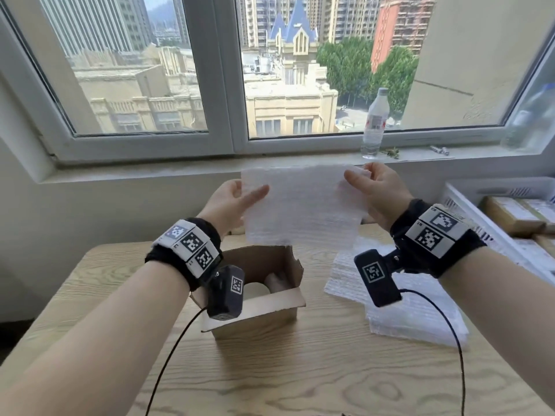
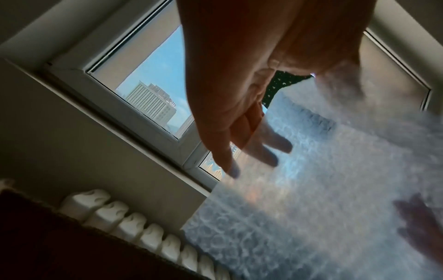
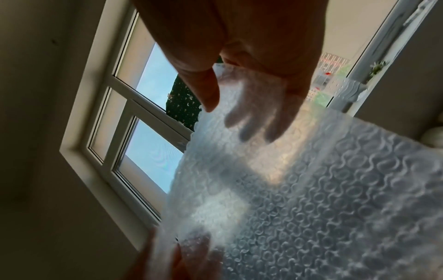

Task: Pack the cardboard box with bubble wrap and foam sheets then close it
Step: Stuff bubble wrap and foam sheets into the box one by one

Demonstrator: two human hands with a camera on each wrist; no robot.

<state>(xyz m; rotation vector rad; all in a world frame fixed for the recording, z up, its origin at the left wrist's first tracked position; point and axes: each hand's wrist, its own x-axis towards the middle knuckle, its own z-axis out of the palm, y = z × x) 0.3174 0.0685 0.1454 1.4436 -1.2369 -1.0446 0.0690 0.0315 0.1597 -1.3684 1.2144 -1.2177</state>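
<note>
I hold a translucent bubble wrap sheet (image 1: 300, 205) upright in the air above the open cardboard box (image 1: 264, 310), which stands on the wooden table (image 1: 300, 373). My left hand (image 1: 246, 192) pinches the sheet's left edge, thumb in front and fingers behind. My right hand (image 1: 360, 178) pinches its upper right corner the same way. White padding shows inside the box. In the left wrist view the left hand (image 2: 239, 132) has its fingers (image 2: 271, 157) lying straight behind the bubble wrap (image 2: 311, 208). In the right wrist view the right hand (image 3: 239, 85) grips the wrap (image 3: 311, 189).
A pile of bubble wrap and foam sheets (image 1: 414, 307) lies on the table right of the box. A water bottle (image 1: 374, 124) stands on the windowsill behind. A white crate (image 1: 468, 211) holding brown parcels sits at the far right. A radiator (image 2: 120, 221) is under the window.
</note>
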